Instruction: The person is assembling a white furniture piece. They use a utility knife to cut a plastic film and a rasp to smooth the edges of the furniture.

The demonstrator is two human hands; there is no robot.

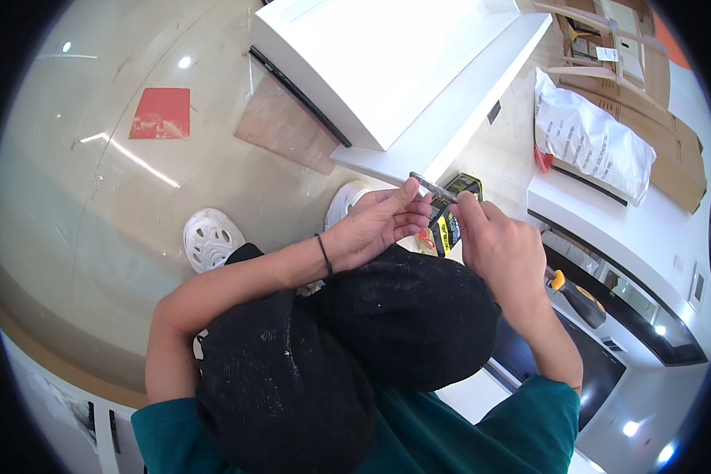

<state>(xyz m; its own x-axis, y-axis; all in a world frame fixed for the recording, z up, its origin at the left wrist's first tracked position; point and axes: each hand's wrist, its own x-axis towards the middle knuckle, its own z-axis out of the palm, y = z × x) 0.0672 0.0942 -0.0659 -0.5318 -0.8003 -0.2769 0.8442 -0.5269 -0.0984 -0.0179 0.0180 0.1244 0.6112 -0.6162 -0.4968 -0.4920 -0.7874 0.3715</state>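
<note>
A slim, dark, shiny strip (433,188) spans the gap between my hands, in front of the white drawer's corner; its exact kind is unclear. My left hand (378,225) is turned palm up, fingers curled, its thumb tip against the strip near the far end. The near end is pinched in the fingers of my right hand (502,249). Beneath the strip stands a black and yellow box (448,225), partly covered by my hands. Beside my right wrist lies a screwdriver (581,300) with a black and yellow handle.
Ahead, a white drawer (363,63) rests on a white board (482,91), with a black rail (300,96) along its side. A red sheet (160,113) and a brown panel (280,126) lie on the floor. At right are a white sack (588,134) and cardboard (679,150).
</note>
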